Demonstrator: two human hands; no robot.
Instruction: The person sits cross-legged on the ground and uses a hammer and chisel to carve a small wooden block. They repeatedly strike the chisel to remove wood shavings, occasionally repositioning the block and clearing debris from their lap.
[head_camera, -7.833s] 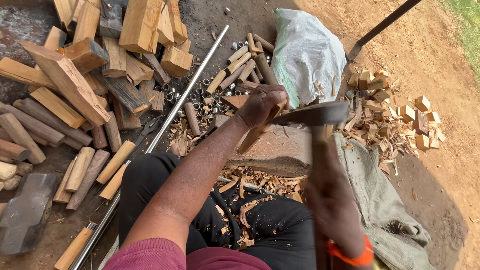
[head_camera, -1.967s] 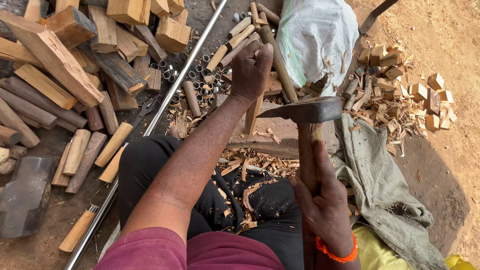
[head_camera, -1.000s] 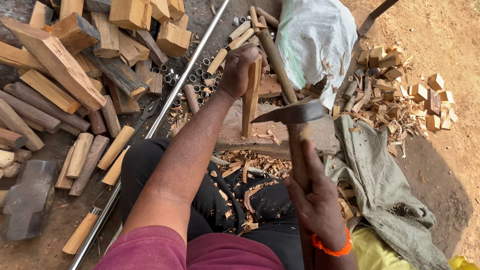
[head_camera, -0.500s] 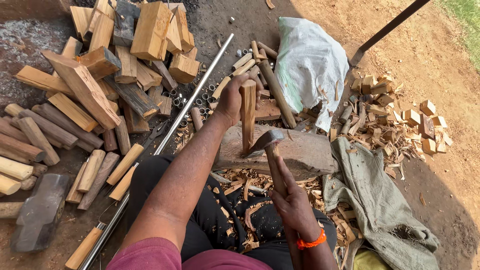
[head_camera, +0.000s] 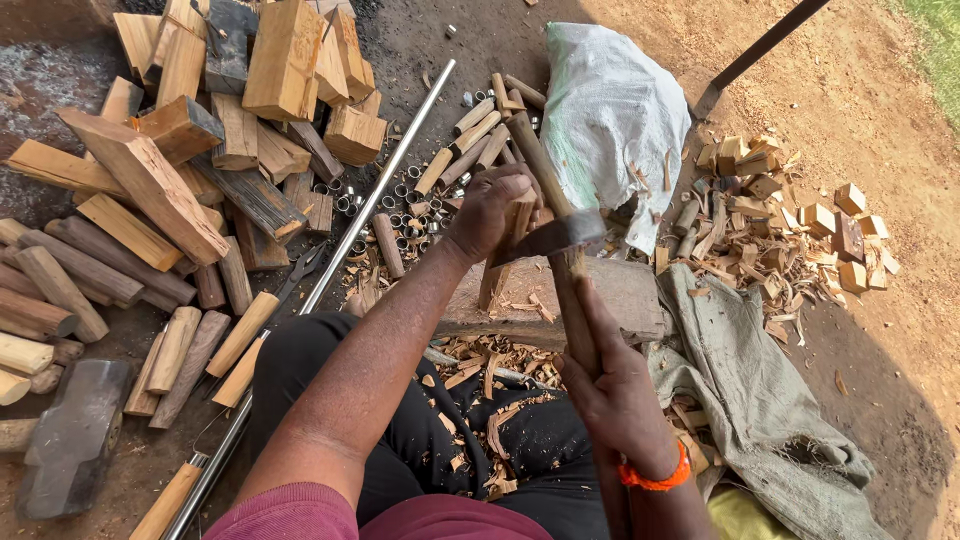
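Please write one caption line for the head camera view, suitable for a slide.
Left hand steadies an upright wooden stick on a chopping block while right hand brings an axe against it.

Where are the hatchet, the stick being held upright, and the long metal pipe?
hatchet (head_camera: 560, 236), head view, on the metal head.
wooden stick (head_camera: 493, 285), head view, on its lower end above the chopping block.
metal pipe (head_camera: 385, 185), head view, on the upper stretch of the shaft.
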